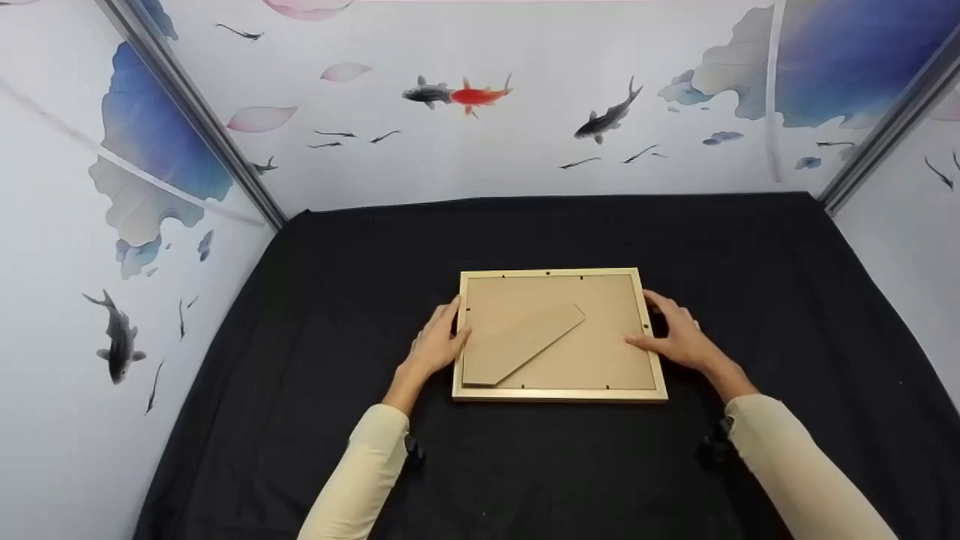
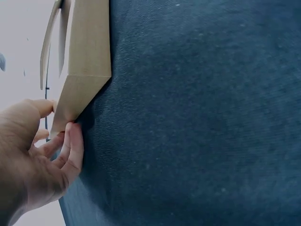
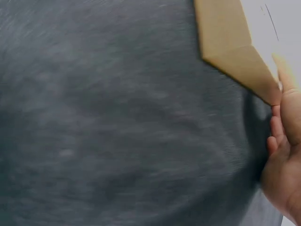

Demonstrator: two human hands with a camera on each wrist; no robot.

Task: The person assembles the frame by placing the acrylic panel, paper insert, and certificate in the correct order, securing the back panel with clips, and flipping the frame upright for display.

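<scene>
A picture frame [image 1: 559,394] with a light wood-coloured rim lies back side up on the black cloth. Its tan backing board [image 1: 611,315] carries a slanted easel stand [image 1: 517,349], and small dark tabs dot the edges. At the left side, my left hand [image 1: 433,343] grips the rim, thumb on top. Fingers of that left hand [image 2: 40,165] press the outer side wall low by the cloth in the left wrist view. My right hand [image 1: 681,339] holds the opposite side, its thumb over the board. In the right wrist view, the right hand [image 3: 284,160] is partly cut off.
Black cloth [image 1: 337,300] covers the table under the frame. White panels [image 1: 525,165] printed with fish and leaves enclose the back and both sides, joined by metal posts [image 1: 202,112] at the corners.
</scene>
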